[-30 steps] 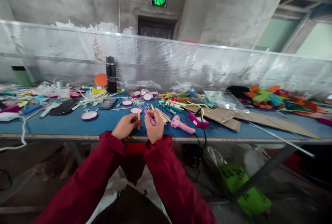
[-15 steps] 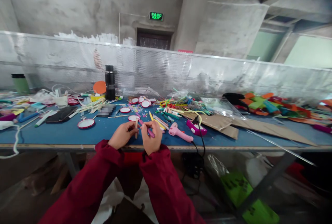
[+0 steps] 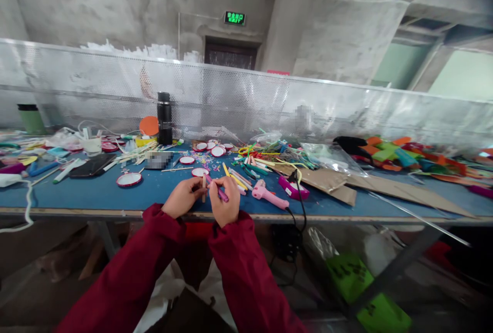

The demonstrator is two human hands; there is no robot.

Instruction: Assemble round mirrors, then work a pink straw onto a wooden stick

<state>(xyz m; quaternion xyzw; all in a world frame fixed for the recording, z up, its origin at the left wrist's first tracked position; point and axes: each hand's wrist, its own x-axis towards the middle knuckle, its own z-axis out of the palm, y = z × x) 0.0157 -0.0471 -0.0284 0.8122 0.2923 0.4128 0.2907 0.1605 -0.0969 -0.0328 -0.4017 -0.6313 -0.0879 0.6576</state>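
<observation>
My left hand (image 3: 185,197) pinches a flat wooden craft stick (image 3: 204,189), held upright over the near part of the blue table (image 3: 154,195). Close beside it, my right hand (image 3: 225,202) is closed on a purple marker pen (image 3: 221,193), its tip end pointing toward the stick. Whether the tip touches the wood I cannot tell. Just beyond the hands lies a round white disc with a red rim (image 3: 201,172). To the right of my right hand are several pens, yellow ones (image 3: 234,178) among them, and a pink glue gun (image 3: 269,195).
A black bottle (image 3: 164,118) stands by the perforated metal screen (image 3: 239,102). Scattered small coloured bands (image 3: 204,160), a purple box with a cable (image 3: 293,189) and brown cardboard (image 3: 327,183) lie farther off. A dark phone (image 3: 92,165) and a white cup (image 3: 91,145) are at left.
The camera view has shifted slightly. Both hands keep their grips on the stick and the marker; the marker appears slightly more steeply tilted.
</observation>
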